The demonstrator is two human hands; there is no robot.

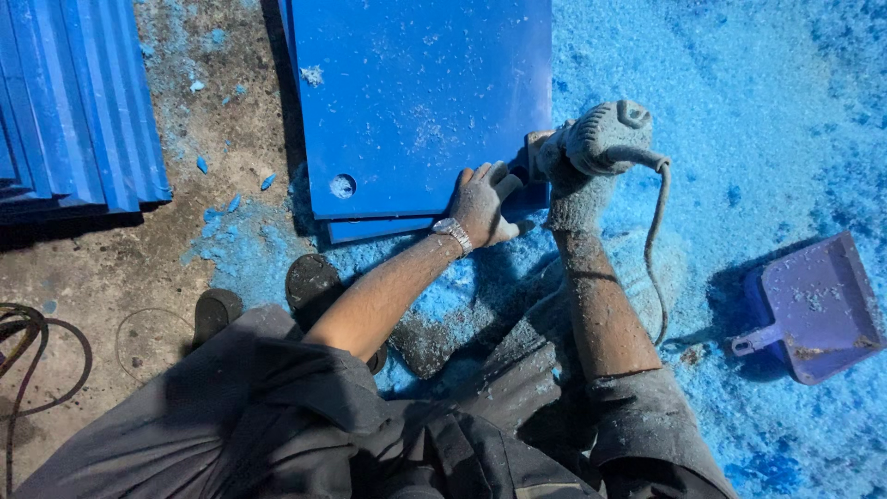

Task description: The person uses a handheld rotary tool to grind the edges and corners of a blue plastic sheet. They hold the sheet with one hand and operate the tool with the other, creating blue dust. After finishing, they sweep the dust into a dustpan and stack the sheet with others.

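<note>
Down on the floor (pixel 111 259), at the near right corner of a blue panel (pixel 416 102), both your hands are at work. Your right hand (pixel 575 176), gloved and dusted grey, has its grip wrapped tight round the body of a handheld power tool (pixel 605 137); the tool's front end meets the panel's right edge, though the cutting part itself is hidden behind your hands. A cord (pixel 654 240) loops from the tool's rear down past your forearm. Your left hand (pixel 480 203), with a metal watch (pixel 453 233) at the wrist, lies fingers spread and flat on the panel's lower corner, just beside the tool; its grip closes on nothing, only pressing down. The panel lies on top of another blue sheet whose edge shows beneath it, and it has a round hole (pixel 343 186) near its lower left. A purple dustpan (pixel 813 310) sits well off to your right on the floor, holding only a scatter of dust and flecks. Blue shavings (pixel 767 111) blanket the floor around it. A stack of blue sheets (pixel 78 102) lies at far left, and your dark shoes (pixel 309 282) stand just below the panel.
</note>
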